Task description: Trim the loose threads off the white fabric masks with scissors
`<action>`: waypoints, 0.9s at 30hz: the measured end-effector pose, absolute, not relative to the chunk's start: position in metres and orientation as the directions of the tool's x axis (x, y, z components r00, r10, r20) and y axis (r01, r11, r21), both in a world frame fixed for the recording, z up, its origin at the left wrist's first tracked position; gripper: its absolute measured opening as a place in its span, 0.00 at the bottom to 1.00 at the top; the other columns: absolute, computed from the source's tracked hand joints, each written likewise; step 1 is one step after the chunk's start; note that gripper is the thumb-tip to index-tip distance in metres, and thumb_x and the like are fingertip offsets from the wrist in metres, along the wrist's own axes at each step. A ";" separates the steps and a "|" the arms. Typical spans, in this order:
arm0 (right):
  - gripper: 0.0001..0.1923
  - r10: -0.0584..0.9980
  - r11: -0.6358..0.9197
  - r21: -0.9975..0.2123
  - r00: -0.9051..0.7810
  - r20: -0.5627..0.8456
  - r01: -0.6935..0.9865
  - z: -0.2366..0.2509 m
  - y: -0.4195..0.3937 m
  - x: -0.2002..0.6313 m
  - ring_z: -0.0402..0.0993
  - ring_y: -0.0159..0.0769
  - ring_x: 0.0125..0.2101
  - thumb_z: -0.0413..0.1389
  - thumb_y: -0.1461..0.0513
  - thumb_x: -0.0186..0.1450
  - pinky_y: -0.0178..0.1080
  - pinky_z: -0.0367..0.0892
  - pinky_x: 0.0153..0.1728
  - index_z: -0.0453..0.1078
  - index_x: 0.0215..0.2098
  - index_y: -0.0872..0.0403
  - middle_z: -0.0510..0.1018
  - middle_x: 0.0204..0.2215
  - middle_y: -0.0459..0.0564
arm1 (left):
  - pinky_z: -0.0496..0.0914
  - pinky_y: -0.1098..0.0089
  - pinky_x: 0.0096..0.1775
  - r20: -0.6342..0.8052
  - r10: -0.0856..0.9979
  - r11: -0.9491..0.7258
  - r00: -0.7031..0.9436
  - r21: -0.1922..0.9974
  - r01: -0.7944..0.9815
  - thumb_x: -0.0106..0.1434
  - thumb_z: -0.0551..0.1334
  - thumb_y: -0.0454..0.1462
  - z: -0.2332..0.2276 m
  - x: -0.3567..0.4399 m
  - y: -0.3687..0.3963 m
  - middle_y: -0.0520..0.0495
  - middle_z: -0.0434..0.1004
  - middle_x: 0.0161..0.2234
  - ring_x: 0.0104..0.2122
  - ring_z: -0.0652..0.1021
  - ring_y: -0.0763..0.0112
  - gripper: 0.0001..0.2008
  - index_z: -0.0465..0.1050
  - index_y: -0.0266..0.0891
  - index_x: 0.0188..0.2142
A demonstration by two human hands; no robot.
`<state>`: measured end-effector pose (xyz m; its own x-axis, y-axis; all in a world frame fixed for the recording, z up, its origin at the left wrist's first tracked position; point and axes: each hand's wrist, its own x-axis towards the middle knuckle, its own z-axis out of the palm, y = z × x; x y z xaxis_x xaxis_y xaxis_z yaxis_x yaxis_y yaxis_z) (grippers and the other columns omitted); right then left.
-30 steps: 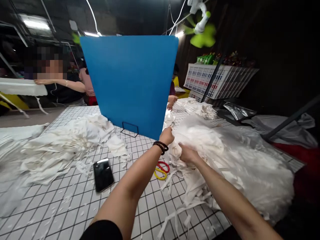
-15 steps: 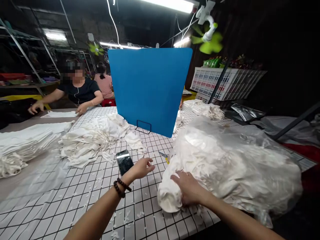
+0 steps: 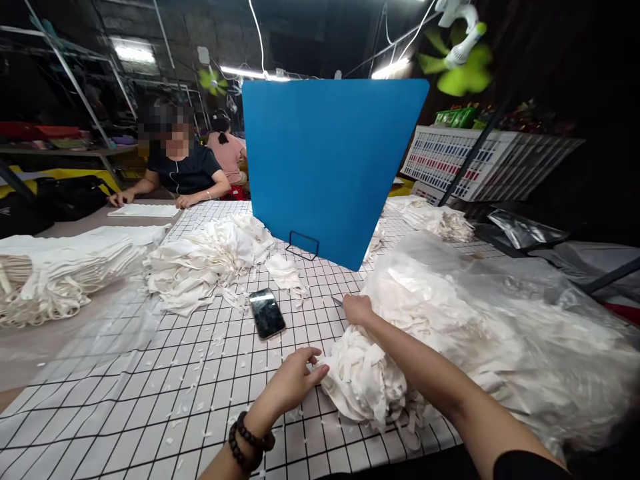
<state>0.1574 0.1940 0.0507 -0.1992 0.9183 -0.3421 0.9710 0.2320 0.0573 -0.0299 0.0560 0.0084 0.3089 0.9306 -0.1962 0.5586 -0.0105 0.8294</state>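
Observation:
My left hand [image 3: 295,379] is beside a loose heap of white fabric strips [image 3: 367,377], fingers curved and apart, with nothing in them. My right hand [image 3: 357,310] reaches past the heap and is closed over a pair of scissors [image 3: 338,302]. Only a bit of blade shows left of the fist; the handle is hidden under the fingers. The white strips lie at the mouth of a large clear plastic bag [image 3: 480,327] stuffed with more white fabric.
A phone [image 3: 267,313] lies on the grid-patterned cloth [image 3: 200,393] among small white scraps. A blue board [image 3: 330,167] stands behind on a wire stand. White fabric piles [image 3: 205,267] are at left. A co-worker [image 3: 183,170] sits across with fabric.
My right hand has moved from the white fabric forward onto the scissors. My left hand has come back toward the heap, which now spreads loosely. The view has shifted left.

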 end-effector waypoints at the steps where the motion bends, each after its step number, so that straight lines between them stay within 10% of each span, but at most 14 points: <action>1: 0.17 0.914 0.224 0.053 -0.191 -0.357 0.973 0.047 0.198 0.157 0.73 0.41 0.45 0.56 0.58 0.69 0.48 0.72 0.44 0.66 0.54 0.55 0.72 0.50 0.53 | 0.70 0.64 0.41 -0.191 0.938 0.003 0.288 0.837 0.547 0.63 0.56 0.51 0.008 -0.031 0.054 0.40 0.77 0.45 0.38 0.77 0.60 0.26 0.70 0.37 0.52; 15: 0.17 0.767 0.205 -0.326 -0.358 -0.533 0.923 0.056 0.218 0.205 0.74 0.41 0.44 0.56 0.57 0.68 0.47 0.72 0.43 0.67 0.53 0.56 0.73 0.50 0.52 | 0.67 0.63 0.39 -0.168 0.961 0.052 0.220 0.891 0.451 0.57 0.63 0.48 -0.015 0.040 0.111 0.42 0.79 0.32 0.35 0.77 0.57 0.23 0.77 0.32 0.45; 18: 0.14 0.839 0.185 -0.474 -0.389 -0.380 0.861 0.069 0.210 0.218 0.75 0.39 0.41 0.56 0.58 0.68 0.44 0.73 0.41 0.70 0.49 0.57 0.75 0.46 0.51 | 0.67 0.64 0.37 -0.159 0.951 0.054 0.264 0.929 0.365 0.57 0.63 0.49 -0.005 0.045 0.123 0.42 0.80 0.31 0.34 0.77 0.58 0.21 0.79 0.31 0.36; 23: 0.17 0.939 0.294 -0.703 -0.334 0.084 0.648 0.129 0.180 0.217 0.79 0.37 0.37 0.46 0.62 0.71 0.41 0.73 0.42 0.74 0.49 0.59 0.81 0.39 0.54 | 0.68 0.64 0.46 -0.097 0.917 0.063 0.386 0.993 0.100 0.63 0.49 0.60 0.036 0.022 0.127 0.36 0.78 0.47 0.46 0.76 0.59 0.37 0.74 0.30 0.50; 27: 0.14 0.686 0.666 -0.716 -0.548 0.479 0.209 0.166 0.114 0.179 0.79 0.34 0.38 0.50 0.64 0.68 0.38 0.74 0.40 0.75 0.47 0.55 0.82 0.38 0.50 | 0.69 0.61 0.49 -0.249 0.784 0.441 0.569 0.868 -0.228 0.63 0.38 0.63 0.075 0.004 0.109 0.33 0.79 0.44 0.45 0.78 0.57 0.45 0.76 0.28 0.47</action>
